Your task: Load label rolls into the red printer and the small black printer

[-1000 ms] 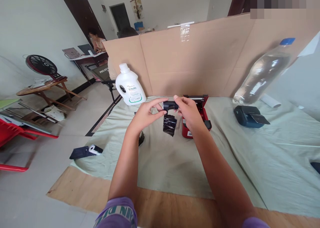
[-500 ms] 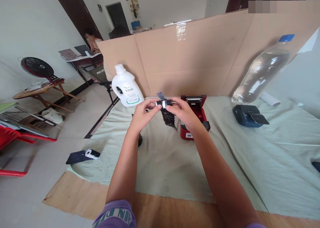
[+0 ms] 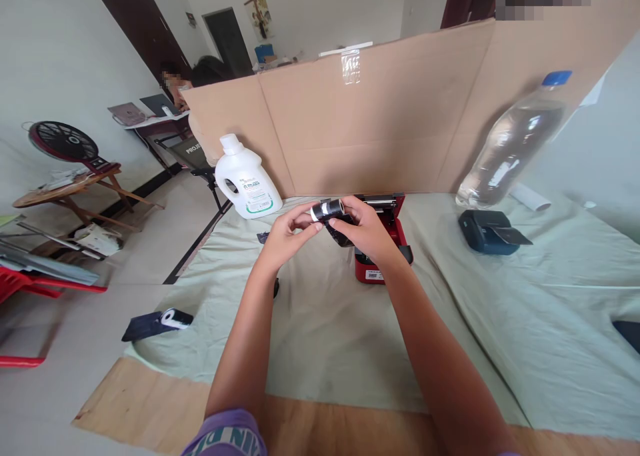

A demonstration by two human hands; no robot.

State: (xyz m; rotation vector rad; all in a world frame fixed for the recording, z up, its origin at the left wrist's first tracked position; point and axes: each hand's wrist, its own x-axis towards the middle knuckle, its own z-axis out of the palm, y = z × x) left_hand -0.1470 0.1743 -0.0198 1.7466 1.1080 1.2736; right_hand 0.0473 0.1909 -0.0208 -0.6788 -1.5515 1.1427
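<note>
My left hand pinches the white left end of a small black roll with a white band around it. At its other end, my right hand closes on the roll, thumb just below it. A loose black strip hangs from the roll between my hands, partly hidden by my right fingers. Behind my right hand and wrist, on the cloth, stands a small red printer-like box with its lid raised. A dark object shows partly past my left forearm.
A white detergent bottle and a large clear bottle stand against the cardboard panel. A dark blue device sits at right. Another roll with a dark strip lies at the left cloth edge. A person is in the background.
The roll has tilted, its right end rising and facing me more. The loose strip no longer sticks up above it and appears gathered beneath. My view has shifted slightly right.
</note>
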